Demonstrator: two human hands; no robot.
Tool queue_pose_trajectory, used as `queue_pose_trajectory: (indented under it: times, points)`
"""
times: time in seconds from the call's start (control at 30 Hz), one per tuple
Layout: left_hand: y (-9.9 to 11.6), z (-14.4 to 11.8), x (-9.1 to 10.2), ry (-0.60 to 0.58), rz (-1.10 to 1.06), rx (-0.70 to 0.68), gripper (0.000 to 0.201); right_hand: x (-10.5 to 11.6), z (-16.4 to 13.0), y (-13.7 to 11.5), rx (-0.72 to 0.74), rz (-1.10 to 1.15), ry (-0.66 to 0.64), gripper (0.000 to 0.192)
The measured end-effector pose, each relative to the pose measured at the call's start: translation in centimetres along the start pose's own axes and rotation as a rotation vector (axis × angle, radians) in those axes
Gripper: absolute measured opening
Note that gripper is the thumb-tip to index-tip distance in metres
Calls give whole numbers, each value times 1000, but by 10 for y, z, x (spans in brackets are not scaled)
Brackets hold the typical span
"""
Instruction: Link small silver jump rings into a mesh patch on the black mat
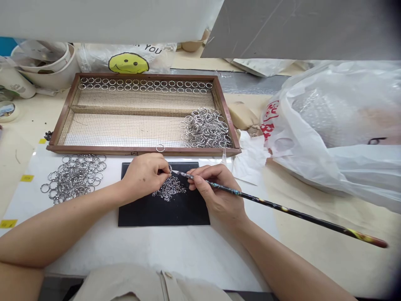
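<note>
My left hand (145,173) pinches a small silver ring (170,169), seen nearly edge-on and partly hidden by the fingers. In my right hand (221,190) is a long dark paintbrush-like stick (266,203) with worn, coloured patches. Its pale pointed tip meets or nearly meets the ring; I cannot tell which. Below both hands lies a black mat (163,215) bearing a heap of tiny shiny stones or beads (169,189). A loose pile of silver rings (77,175) is left of the mat. One more ring (160,148) rests on the front rim of the wooden tray.
Behind the mat stands a wooden-framed mesh tray (131,149), with two rows of rings (142,85) along its back and a ring heap (206,129) at right. A white plastic bag (332,138) bulges on the right. White buckets (64,69) stand back left.
</note>
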State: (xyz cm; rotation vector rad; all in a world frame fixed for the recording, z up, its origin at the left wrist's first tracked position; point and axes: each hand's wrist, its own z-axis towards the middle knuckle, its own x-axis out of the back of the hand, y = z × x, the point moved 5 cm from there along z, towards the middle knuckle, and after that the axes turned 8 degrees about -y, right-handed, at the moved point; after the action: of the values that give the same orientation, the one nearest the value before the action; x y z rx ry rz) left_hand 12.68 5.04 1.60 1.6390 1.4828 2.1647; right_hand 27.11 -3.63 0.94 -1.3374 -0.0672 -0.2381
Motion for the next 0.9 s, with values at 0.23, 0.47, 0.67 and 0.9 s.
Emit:
queue_pose_trajectory:
  times: [0.23,0.47,0.67,0.9]
  points:
    - [0,0,1,7,-3,-5,14,0,0,0,-27,-9,-2,9]
    - [0,0,0,5,-7,-3,13,-1,1,-3,-26,-15,1,11]
    - [1,-1,1,1,-21,2,12,8,-3,4,-111,-39,45,16]
    - [1,0,1,2,-19,-3,13,11,-5,11,-210,-75,33,19]
